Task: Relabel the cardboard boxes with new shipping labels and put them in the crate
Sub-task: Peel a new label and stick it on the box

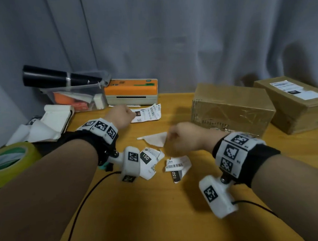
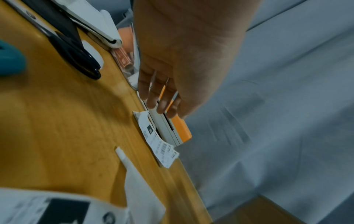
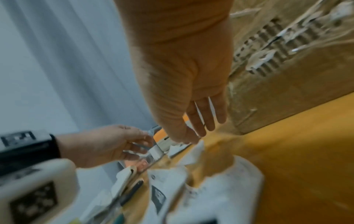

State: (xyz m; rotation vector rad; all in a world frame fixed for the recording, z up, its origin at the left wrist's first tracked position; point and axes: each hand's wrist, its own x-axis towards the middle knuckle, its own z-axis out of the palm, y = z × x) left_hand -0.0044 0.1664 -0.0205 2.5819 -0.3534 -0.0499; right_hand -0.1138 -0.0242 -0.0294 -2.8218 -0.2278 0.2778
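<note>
Two brown cardboard boxes stand at the right: the nearer box (image 1: 230, 108) (image 3: 287, 75) has a torn, bare top, and the farther box (image 1: 295, 102) carries a white label. An orange and cream label printer (image 1: 131, 92) (image 2: 180, 130) sits at the back, with a printed label (image 1: 148, 112) (image 2: 159, 144) lying in front of it. My left hand (image 1: 122, 116) (image 2: 162, 106) hovers at the printer's slot, fingers straight, holding nothing. My right hand (image 1: 177, 138) (image 3: 203, 125) hangs open over a white paper scrap (image 1: 156, 139), left of the nearer box. Torn label pieces (image 1: 152, 161) lie between my wrists.
A yellow-green tape roll (image 1: 6, 162) sits at the left edge. A clear bin (image 1: 75, 97) with a black roll (image 1: 60, 77) on top stands left of the printer, next to white backing paper (image 1: 45, 124). Black scissors (image 2: 76, 50) lie nearby. No crate shows.
</note>
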